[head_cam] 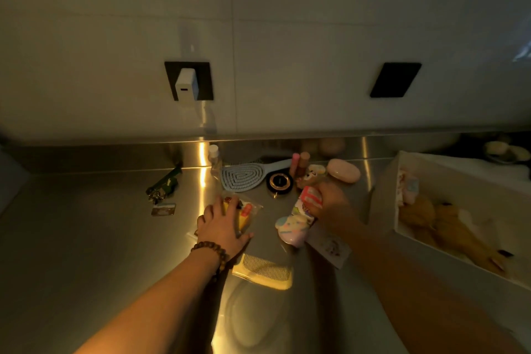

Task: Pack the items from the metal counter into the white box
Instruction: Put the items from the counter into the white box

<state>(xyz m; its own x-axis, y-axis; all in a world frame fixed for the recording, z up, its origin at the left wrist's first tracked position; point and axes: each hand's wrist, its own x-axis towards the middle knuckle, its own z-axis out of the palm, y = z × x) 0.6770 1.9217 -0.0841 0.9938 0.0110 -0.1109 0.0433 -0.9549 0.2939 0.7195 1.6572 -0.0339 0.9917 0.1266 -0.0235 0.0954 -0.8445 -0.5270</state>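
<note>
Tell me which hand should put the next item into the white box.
Right. The right hand already grips a pink-and-white packet and is nearer the white box at the counter's right. The left hand lies flat on a clear packet, farther away.

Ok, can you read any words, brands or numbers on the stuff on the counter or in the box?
No text can be read in this dim view.
Clear packet under the left hand: red and yellow print, too blurred.
Pink pack in the right hand: coloured markings, unreadable.
Small card beside the keys: a picture, no legible words.
White box: no lettering seen.
</note>
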